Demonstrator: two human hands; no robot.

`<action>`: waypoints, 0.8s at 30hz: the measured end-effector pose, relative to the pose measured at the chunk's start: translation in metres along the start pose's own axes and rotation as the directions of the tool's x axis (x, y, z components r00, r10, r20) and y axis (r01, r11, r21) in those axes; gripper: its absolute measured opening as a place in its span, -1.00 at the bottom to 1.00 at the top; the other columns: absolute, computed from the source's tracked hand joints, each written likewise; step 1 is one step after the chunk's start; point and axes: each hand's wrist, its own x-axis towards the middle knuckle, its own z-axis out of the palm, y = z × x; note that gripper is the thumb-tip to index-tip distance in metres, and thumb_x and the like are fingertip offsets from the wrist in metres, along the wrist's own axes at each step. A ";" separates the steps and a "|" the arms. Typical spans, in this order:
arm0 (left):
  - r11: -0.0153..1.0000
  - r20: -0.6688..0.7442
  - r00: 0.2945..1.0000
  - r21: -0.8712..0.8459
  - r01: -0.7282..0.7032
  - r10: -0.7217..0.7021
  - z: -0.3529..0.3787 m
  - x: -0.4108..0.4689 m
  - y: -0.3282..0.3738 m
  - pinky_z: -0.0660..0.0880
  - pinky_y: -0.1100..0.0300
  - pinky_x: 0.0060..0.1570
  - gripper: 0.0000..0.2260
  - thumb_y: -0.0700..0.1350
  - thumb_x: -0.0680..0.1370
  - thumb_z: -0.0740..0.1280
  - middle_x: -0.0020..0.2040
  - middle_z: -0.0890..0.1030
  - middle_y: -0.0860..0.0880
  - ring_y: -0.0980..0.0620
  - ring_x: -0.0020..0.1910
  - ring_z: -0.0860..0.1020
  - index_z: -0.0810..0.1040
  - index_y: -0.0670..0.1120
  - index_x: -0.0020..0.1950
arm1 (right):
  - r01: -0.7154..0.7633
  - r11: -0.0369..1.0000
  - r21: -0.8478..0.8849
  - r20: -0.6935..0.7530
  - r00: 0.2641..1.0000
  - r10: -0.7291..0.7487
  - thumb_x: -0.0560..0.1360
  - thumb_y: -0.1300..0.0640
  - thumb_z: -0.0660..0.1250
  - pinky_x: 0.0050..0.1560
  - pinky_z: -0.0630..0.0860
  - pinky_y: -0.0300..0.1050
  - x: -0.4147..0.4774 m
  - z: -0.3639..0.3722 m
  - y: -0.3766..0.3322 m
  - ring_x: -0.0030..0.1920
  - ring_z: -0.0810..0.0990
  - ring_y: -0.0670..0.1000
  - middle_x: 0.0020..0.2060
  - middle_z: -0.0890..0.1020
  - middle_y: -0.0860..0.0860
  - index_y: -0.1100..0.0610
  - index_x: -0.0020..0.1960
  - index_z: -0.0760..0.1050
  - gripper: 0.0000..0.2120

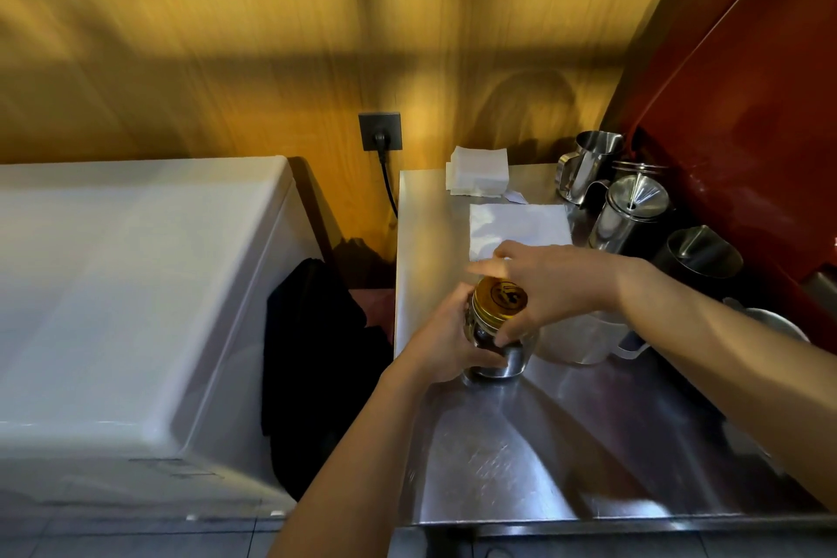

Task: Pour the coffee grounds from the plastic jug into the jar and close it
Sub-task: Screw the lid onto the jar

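Gripping the jar [498, 349] body, the left hand [446, 344] wraps it while the right hand [550, 281] clasps its gold lid [498, 299].

The person is showing two bare forearms with no sleeves reaching into view. The left hand [446, 342] and the right hand [550, 285] are wearing no gloves, and no rings, watch or bracelets are showing on either.
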 end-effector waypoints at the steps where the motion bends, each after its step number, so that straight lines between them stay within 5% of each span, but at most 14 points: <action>1: 1.000 0.000 1.000 0.004 0.011 -0.011 0.000 0.000 0.000 0.45 0.34 0.03 -0.27 -0.18 0.21 0.62 0.13 0.52 0.10 0.13 0.13 0.50 0.32 0.08 0.25 | -0.055 0.996 -0.070 -0.047 0.998 0.052 0.27 -0.37 0.33 -0.11 0.46 -0.05 0.001 0.001 -0.002 0.00 0.49 0.08 0.13 0.42 0.05 -0.10 0.35 0.17 -0.24; 5: 0.998 0.007 0.998 0.026 0.058 -0.059 0.000 0.000 -0.001 0.45 0.35 -0.06 -0.29 -0.12 0.22 0.62 0.12 0.51 0.12 0.22 0.10 0.48 0.31 0.10 0.24 | -0.147 0.977 -0.155 -0.096 0.986 0.134 0.31 -0.38 0.27 -0.20 0.41 -0.09 0.009 0.009 -0.007 -0.15 0.46 0.07 -0.12 0.45 0.03 0.09 0.25 0.34 -0.29; 12: 0.998 -0.016 0.999 0.048 0.043 -0.043 0.000 0.000 -0.001 0.48 0.02 0.17 -0.26 -0.13 0.21 0.62 0.17 0.50 0.03 0.05 0.18 0.48 0.30 0.08 0.26 | 0.032 0.999 0.012 0.008 0.999 -0.032 0.35 -0.15 0.40 -0.17 0.34 -0.18 0.008 0.007 0.006 -0.07 0.42 0.02 -0.02 0.35 -0.03 -0.01 0.26 0.29 -0.43; 18: 0.995 -0.024 0.998 0.080 0.061 -0.060 0.000 0.000 -0.001 0.45 0.11 0.19 -0.23 -0.09 0.20 0.63 0.18 0.47 0.12 0.11 0.19 0.45 0.24 0.22 0.22 | 0.137 0.990 0.036 0.040 0.990 -0.138 0.31 0.13 0.47 0.00 0.48 -0.09 0.007 0.004 0.008 0.07 0.40 0.01 0.11 0.38 -0.03 -0.09 0.30 0.27 -0.36; 24: 0.995 -0.016 0.998 0.076 0.066 -0.065 0.000 0.002 -0.003 0.44 0.09 0.20 -0.25 -0.09 0.20 0.63 0.18 0.49 0.09 0.09 0.20 0.46 0.31 0.10 0.26 | 0.267 0.963 0.013 0.018 0.963 -0.268 0.32 0.24 0.45 0.08 0.40 -0.21 0.006 0.005 0.012 0.18 0.38 0.01 0.21 0.38 -0.01 -0.07 0.31 0.30 -0.36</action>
